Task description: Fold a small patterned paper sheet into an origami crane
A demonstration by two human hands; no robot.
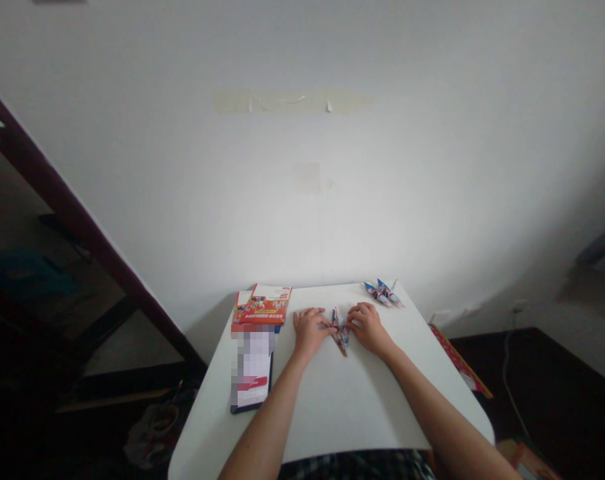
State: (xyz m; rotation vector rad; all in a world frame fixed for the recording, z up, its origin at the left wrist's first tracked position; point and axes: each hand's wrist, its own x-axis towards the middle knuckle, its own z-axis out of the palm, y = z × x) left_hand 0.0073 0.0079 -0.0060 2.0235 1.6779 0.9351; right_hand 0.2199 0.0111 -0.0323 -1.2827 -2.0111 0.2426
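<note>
A folded paper crane [341, 337] in printed blue, white and reddish paper lies near the middle of the white table [352, 407], its points running away from and towards me. On its left side, my left hand [310, 330] pinches it between thumb and fingertips. From the right, my right hand [369, 327] grips the opposite side with thumb and forefinger. The fingers cover part of the crane's sides. Beyond my right hand, several similar paper cranes [382, 293] sit close together at the far right corner.
Orange-and-white printed booklets or packets [265, 307] overlap at the far left of the table. In front of them lies a dark-edged phone or tablet [252, 373], its face partly blurred. A white wall [312, 220] rises behind the table, and a dark-framed mirror or door [97, 213] leans at left.
</note>
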